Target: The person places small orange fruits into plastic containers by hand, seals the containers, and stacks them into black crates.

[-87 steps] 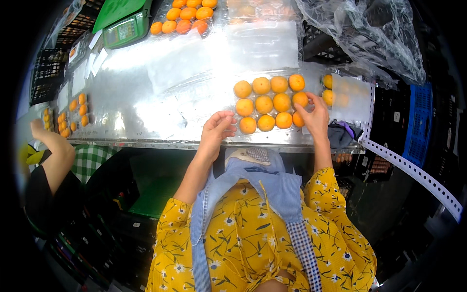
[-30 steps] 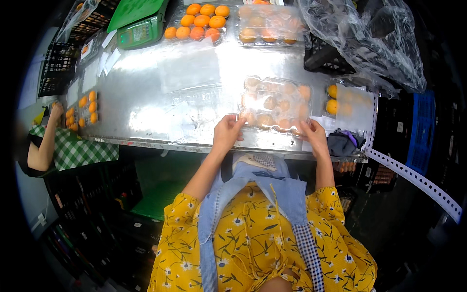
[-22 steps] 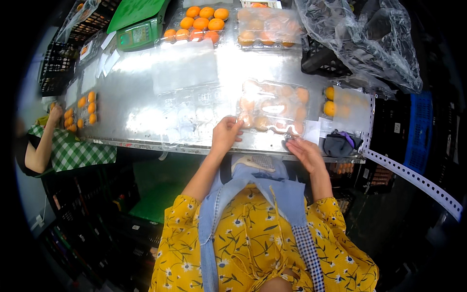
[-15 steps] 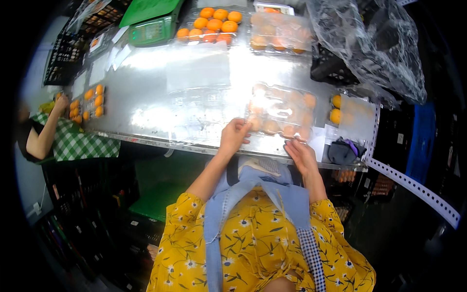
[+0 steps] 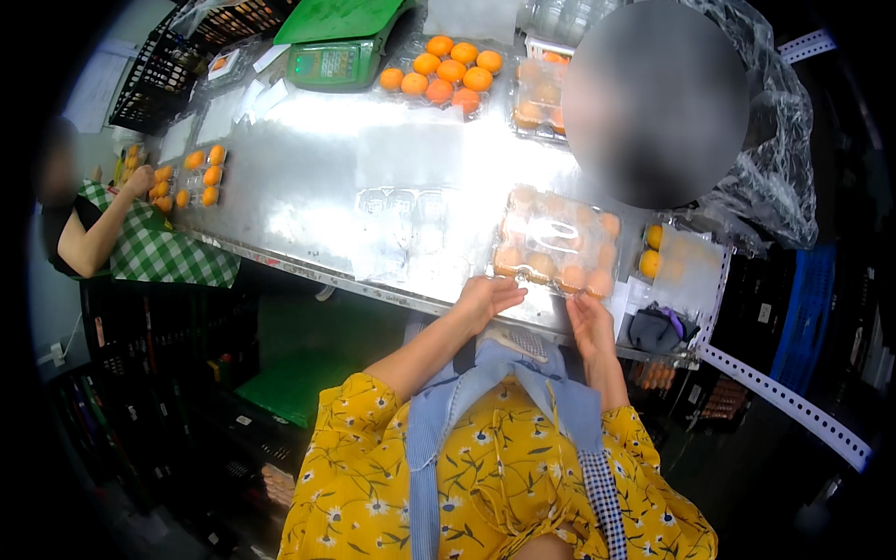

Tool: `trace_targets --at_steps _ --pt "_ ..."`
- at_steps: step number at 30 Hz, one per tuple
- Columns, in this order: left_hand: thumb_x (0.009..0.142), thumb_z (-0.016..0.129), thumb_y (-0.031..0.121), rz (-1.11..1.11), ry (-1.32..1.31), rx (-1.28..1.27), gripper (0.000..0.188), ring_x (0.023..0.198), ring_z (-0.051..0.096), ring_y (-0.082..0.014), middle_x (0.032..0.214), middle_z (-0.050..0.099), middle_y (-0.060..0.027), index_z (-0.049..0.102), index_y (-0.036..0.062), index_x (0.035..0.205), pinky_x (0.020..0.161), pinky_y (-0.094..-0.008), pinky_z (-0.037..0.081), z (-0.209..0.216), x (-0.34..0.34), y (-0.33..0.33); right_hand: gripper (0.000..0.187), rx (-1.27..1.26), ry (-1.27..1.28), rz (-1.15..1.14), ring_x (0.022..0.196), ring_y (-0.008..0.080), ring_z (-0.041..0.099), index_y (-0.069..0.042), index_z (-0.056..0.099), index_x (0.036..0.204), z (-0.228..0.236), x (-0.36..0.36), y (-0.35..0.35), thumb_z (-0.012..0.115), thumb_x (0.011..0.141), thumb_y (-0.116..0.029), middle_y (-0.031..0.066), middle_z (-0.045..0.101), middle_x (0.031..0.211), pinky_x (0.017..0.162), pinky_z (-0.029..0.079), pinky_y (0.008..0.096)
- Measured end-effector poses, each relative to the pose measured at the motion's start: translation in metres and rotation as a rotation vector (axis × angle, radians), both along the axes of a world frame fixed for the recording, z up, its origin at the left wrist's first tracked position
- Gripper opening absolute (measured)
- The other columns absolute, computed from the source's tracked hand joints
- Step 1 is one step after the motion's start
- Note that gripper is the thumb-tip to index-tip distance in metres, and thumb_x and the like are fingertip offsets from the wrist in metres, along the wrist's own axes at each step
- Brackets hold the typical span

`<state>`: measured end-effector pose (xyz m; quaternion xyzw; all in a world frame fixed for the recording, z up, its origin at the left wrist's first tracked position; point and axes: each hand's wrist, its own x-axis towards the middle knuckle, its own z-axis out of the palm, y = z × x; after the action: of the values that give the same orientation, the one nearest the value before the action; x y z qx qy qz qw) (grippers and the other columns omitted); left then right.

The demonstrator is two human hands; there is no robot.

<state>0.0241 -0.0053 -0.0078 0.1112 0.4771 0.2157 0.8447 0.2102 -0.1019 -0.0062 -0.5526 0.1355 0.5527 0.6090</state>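
A clear plastic clamshell box (image 5: 563, 235) full of orange round fruit lies with its lid down near the table's front edge. My left hand (image 5: 490, 301) is just below the box's front edge, palm partly up, its fingers stretched out and holding nothing. At the front right corner, my right hand (image 5: 590, 322) has its thumb and fingertips on the box's rim. Left of the box lies an empty clear plastic tray (image 5: 401, 219). Glare on the lid partly hides the fruit.
A tray of oranges (image 5: 453, 70) sits at the back beside a green scale (image 5: 331, 61). To the right are another fruit box (image 5: 651, 252) and a dark pouch (image 5: 656, 329). A co-worker (image 5: 103, 229) handles fruit at far left. A blurred round patch covers the back right.
My left hand has drawn away from the box's front left side toward the table edge. My right hand has shifted to the front right corner. The view has swung somewhat.
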Motion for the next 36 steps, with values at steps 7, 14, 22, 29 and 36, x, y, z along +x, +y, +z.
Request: trace_targets --at_steps 7,14,22,29,36 --pt "0.079 0.058 0.005 -0.032 0.098 -0.049 0.028 0.082 0.062 -0.0306 0.090 0.056 -0.0213 0.050 -0.0136 0.098 0.071 -0.0315 0.056 -0.012 0.014 0.005 0.018 -0.009 -0.062 0.055 0.081 0.0192 0.059 0.004 0.052 0.095 -0.010 0.003 -0.002 0.056 0.078 -0.001 0.0093 0.057 0.089 0.077 0.052 0.0289" --pt "0.079 0.057 0.005 0.024 0.155 -0.088 0.022 0.076 0.062 -0.0280 0.086 0.058 -0.0190 0.053 -0.0111 0.094 0.068 -0.0319 0.056 -0.028 0.024 0.004 0.022 0.029 -0.045 0.052 0.082 0.0202 0.059 0.002 0.051 0.100 -0.023 -0.002 -0.006 0.056 0.078 0.001 0.0092 0.056 0.092 0.073 0.052 0.0279" --pt "0.082 0.052 0.005 -0.044 0.220 0.016 0.026 0.082 0.063 -0.0305 0.093 0.058 -0.0238 0.050 -0.0125 0.100 0.070 -0.0336 0.055 -0.023 0.028 0.007 0.022 -0.004 -0.059 0.012 0.074 0.0183 0.061 0.002 0.053 0.099 -0.021 -0.007 -0.004 0.057 0.077 0.001 0.0083 0.059 0.087 0.065 0.053 0.0251" --pt "0.083 0.059 0.023 -0.324 -0.022 -0.070 0.044 0.086 0.062 -0.0308 0.099 0.058 -0.0225 0.048 -0.0116 0.107 0.069 -0.0345 0.055 -0.016 0.011 0.013 0.019 0.007 -0.057 0.076 0.079 0.0230 0.063 0.004 0.054 0.096 -0.014 -0.007 -0.003 0.059 0.082 -0.008 0.0126 0.061 0.088 0.067 0.054 0.0255" --pt "0.079 0.062 0.019 -0.054 0.776 0.933 0.029 0.082 0.059 -0.0152 0.094 0.061 -0.0088 0.058 0.0044 0.104 0.069 -0.0254 0.046 0.041 -0.072 0.060 0.025 0.017 -0.188 0.846 0.071 0.0143 0.062 0.000 0.057 0.099 0.036 -0.013 0.007 0.055 0.087 -0.022 0.0086 0.063 0.087 0.064 0.053 0.0243"
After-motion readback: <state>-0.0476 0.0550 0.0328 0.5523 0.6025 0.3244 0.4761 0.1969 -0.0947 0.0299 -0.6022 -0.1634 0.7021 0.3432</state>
